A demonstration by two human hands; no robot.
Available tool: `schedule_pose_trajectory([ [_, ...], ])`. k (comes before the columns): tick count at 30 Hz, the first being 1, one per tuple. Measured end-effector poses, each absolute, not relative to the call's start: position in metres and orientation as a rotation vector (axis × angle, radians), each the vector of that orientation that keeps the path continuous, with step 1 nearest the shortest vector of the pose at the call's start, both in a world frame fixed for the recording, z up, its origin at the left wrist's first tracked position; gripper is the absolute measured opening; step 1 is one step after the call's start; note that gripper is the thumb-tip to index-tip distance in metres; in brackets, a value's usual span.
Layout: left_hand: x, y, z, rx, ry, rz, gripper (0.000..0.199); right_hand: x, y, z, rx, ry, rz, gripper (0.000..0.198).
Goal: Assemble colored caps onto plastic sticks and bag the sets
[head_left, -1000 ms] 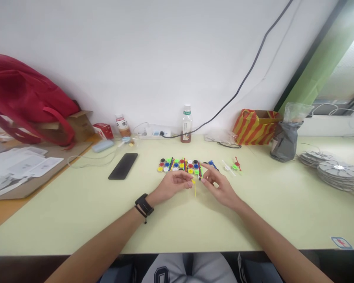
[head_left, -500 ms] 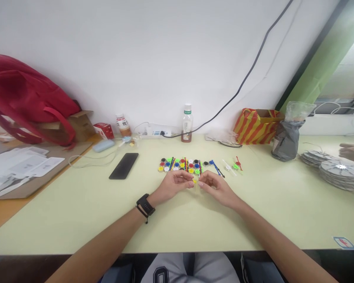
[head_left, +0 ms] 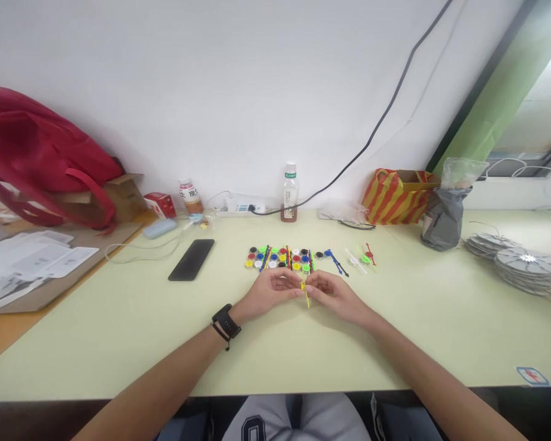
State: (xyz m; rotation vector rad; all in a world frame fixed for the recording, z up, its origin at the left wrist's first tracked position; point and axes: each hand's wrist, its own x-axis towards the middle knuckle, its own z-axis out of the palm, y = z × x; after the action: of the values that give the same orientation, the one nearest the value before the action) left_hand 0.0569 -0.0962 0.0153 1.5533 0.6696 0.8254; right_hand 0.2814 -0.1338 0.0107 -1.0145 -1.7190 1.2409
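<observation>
Head camera looks down on both hands meeting above the pale green bench (head_left: 119, 318), just in front of the row of small coloured plastic caps and ties (head_left: 284, 257). Left hand (head_left: 269, 291) and right hand (head_left: 337, 294) each pinch the thin yellow plastic stick with a small head (head_left: 305, 293) between them. Its head sits at the fingers (head_left: 298, 288) of the left hand; its long axis slants down and towards the person, tail free below the knuckles. Both hands are equally near and clenched on it. How the fingertips actually grip is hidden, and the stick's head is too small to make out
</observation>
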Motion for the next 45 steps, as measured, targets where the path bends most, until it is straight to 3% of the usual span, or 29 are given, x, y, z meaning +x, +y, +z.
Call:
schedule_pose_trajectory([
  [5, 0.059, -0.100, 0.016, 1.609, 0.651, 0.828, 0.038, 0.279, -0.134, 0.009, -0.959, -1.606, 1.395, 0.040],
  [9, 0.061, -0.101, 0.015, 1.706, 0.672, 0.875, 0.046, 0.281, -0.132, 0.009, -0.969, -1.643, 1.329, 0.041],
  [16, 0.058, -0.095, 0.012, 1.828, 0.841, 0.874, 0.037, 0.331, -0.111, 0.011, -1.382, -1.627, 0.375, 0.036],
  [19, 0.058, -0.095, 0.010, 1.832, 0.832, 0.859, 0.033, 0.361, -0.102, 0.008, -1.514, -1.473, 0.143, 0.031],
  [28, 0.060, -0.096, 0.008, 1.860, 0.835, 0.824, 0.030, 0.383, -0.092, -0.015, -1.910, -1.753, 0.058, 0.014],
  [41, 0.059, -0.099, 0.013, 1.888, 0.840, 0.797, 0.027, 0.388, -0.086, -0.023, -1.813, -1.844, -0.035, 0.018],
  [45, 0.059, -0.099, 0.011, 1.919, 0.842, 0.792, 0.026, 0.395, -0.085, -0.026, -1.891, -1.806, -0.199, 0.017],
])
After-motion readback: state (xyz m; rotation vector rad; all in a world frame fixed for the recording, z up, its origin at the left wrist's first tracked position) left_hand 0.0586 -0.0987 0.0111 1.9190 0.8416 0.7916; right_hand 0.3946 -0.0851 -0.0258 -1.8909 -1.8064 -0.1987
